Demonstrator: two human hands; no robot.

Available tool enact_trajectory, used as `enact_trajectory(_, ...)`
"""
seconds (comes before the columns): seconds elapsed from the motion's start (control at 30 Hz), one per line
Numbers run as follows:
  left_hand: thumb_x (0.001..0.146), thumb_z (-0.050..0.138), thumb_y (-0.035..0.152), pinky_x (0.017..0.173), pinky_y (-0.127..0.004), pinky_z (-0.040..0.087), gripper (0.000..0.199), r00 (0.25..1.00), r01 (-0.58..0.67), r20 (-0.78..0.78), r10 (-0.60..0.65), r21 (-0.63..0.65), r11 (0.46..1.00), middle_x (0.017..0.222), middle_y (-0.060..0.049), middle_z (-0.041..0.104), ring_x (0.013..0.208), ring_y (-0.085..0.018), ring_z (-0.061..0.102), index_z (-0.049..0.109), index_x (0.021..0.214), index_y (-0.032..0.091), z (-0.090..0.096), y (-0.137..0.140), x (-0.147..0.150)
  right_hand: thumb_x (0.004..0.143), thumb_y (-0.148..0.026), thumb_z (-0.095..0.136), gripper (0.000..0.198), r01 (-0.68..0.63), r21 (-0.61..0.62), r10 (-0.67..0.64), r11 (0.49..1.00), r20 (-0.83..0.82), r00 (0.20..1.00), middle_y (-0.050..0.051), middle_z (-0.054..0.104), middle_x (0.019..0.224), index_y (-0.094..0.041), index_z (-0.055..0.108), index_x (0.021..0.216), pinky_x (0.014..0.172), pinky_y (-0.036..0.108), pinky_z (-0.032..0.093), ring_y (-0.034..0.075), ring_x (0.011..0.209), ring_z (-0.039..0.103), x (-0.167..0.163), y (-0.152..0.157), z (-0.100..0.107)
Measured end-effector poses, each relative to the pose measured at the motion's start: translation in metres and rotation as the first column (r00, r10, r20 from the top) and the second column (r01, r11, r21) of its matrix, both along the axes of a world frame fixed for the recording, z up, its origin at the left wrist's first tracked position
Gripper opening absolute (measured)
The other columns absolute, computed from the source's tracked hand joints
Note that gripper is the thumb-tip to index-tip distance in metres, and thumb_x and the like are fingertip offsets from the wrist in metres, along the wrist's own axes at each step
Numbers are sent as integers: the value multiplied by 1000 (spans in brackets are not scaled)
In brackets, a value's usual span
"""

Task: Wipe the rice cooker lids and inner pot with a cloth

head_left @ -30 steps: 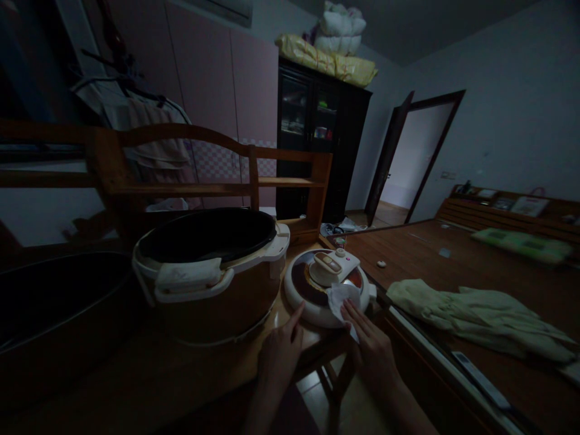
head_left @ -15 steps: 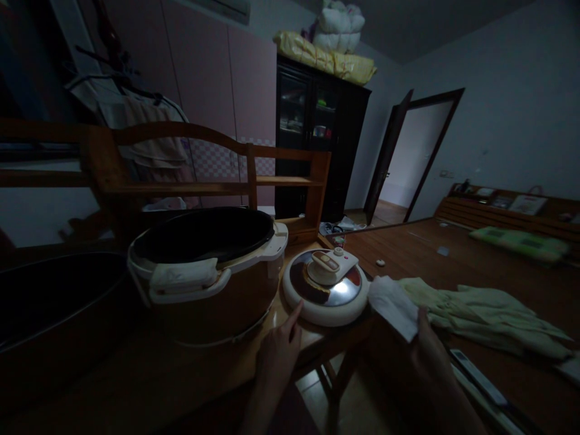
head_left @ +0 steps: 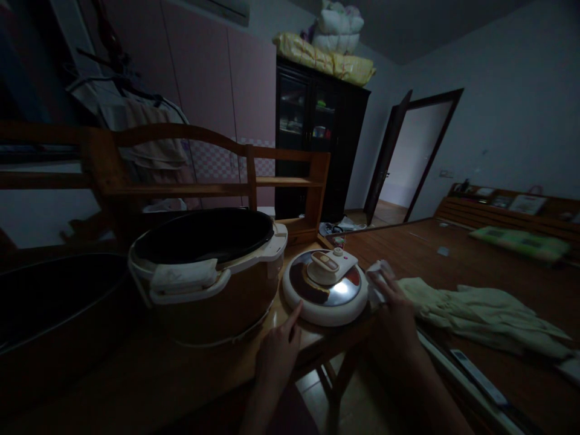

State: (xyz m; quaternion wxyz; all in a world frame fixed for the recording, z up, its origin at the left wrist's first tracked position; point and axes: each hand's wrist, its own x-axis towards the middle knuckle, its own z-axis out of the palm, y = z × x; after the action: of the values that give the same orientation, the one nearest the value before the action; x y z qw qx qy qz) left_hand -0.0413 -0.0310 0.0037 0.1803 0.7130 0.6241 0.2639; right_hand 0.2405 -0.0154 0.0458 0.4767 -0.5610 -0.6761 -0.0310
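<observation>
A round lid [head_left: 319, 309] with a pale rim, a shiny dark top and a beige handle lies on the wooden table. My left hand [head_left: 277, 353] is at its near edge, index fingertip against the rim, holding nothing; the other fingers are partly hidden. My right hand [head_left: 396, 308] is closed on a white cloth [head_left: 375, 287], pressed against the right side of the rim. The cloth is partly covered by my fingers, and whether it is fabric or paper I cannot tell. Left of the lid stands a large pressure cooker body [head_left: 212, 302], uncovered, with a dark interior.
A large dark pot [head_left: 63, 320] is at the left on the wooden table [head_left: 217, 374]. A wooden shelf rack [head_left: 290, 178] rises behind. To the right is a broad wooden surface [head_left: 408, 254] with a crumpled light green garment [head_left: 480, 311] and a long flat box [head_left: 478, 376].
My right hand has moved left and up, bringing the white cloth against the lid's right edge, where it is now bunched. My left hand stays in place.
</observation>
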Motion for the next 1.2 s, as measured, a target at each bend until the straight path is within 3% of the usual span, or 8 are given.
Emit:
enact_trajectory(0.1,94,45,26,63,-27,40,52,1000,-1,13,1,-4,1000,86,-8,75,80,-21,70,37,145,35,1,-1,0,70,7,36,75,-99,-105,120,989,213,970,4,38,151,-27,54,135,109,39,38,21,134,42,-14,19,-13)
enact_trajectory(0.23,94,45,28,63,-26,41,51,1000,-14,5,14,-32,999,86,-8,74,80,-21,70,38,144,33,2,-2,0,70,10,33,81,-116,-173,167,978,315,934,9,39,150,-26,45,142,107,38,41,21,130,48,-24,29,-23)
enact_trajectory(0.63,94,46,27,60,-26,40,51,999,-20,-50,19,-10,1000,86,-6,74,76,-21,70,38,143,41,0,0,1,77,7,32,79,-274,-232,347,933,390,853,6,35,153,-28,31,148,111,36,36,18,137,36,-30,-21,-23)
enact_trajectory(0.8,94,46,27,62,-26,41,52,1000,-10,-25,10,11,1000,88,-6,75,79,-21,70,38,143,41,0,0,0,78,5,35,75,-247,-205,312,947,405,859,6,36,152,-26,35,147,112,35,35,17,138,35,-17,-26,-25)
enact_trajectory(1.0,93,47,26,62,-26,42,51,999,-22,-27,22,-8,1000,86,-7,74,77,-21,69,40,143,37,1,-1,1,79,4,33,71,-111,-209,184,972,375,908,8,40,149,-24,43,143,110,37,38,19,135,41,8,-16,-30)
enact_trajectory(1.2,94,47,27,64,-26,43,52,1000,-15,-13,15,-12,1000,90,-8,75,79,-21,69,38,144,36,3,-2,1,81,1,35,69,-240,-175,290,955,374,881,9,40,149,-25,41,144,109,40,39,20,135,41,-1,-5,-27)
